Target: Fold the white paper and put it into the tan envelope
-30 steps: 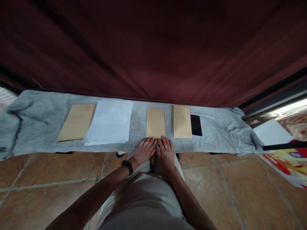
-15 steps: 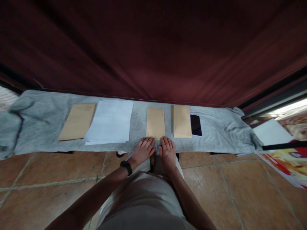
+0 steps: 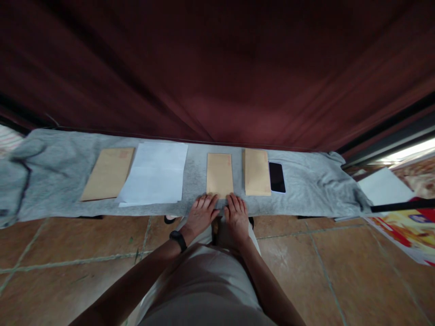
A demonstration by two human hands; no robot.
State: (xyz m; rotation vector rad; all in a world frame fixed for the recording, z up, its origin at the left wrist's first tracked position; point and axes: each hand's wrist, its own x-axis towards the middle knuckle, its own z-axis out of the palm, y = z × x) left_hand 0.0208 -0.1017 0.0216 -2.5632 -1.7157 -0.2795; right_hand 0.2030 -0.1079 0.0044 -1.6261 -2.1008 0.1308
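A brown paper envelope lies flat on the grey cloth in front of me, with small red print near its upper right corner. My left hand rests at the envelope's lower left corner, palm down and fingers stretched out. At the lower right corner lies my right hand, also flat with its fingers extended. Both sets of fingertips touch or nearly touch the near edge. To the right sits a thicker pile of brown envelopes. White paper sheets lie to the left, overlapping another brown envelope.
A phone with a dark screen lies right of the envelope pile. Grey cloth covers the narrow table. A dark red curtain hangs behind it. A colourful printed box or sheet and a white sheet are at far right.
Almost nothing differs. The view has shifted very slightly, and both hands stay at the near edge of the middle envelope.
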